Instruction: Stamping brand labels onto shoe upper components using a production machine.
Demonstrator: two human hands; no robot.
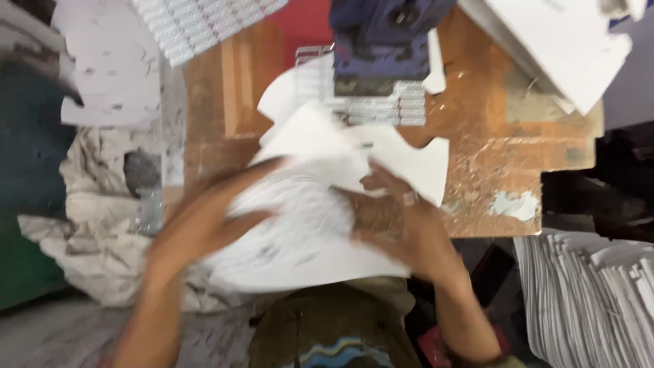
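Note:
My left hand [197, 225] and my right hand [402, 218] both grip a blurred bundle of white printed sheets [300, 232] just over the near edge of a worn wooden table [490, 150]. The left hand holds the bundle's left side, the right hand its right side; a ring shows on a right finger. Behind the bundle lies a white die-cut sheet [415, 160]. Farther back, a dark blue machine block [381, 41] stands on a strip of small printed pieces [388, 109].
A pile of stacked white sheets [593, 293] sits low at the right. More white sheets [565, 41] lie at the top right and a perforated sheet [109, 68] at the top left. Crumpled cloth and paper [95, 204] fill the left side.

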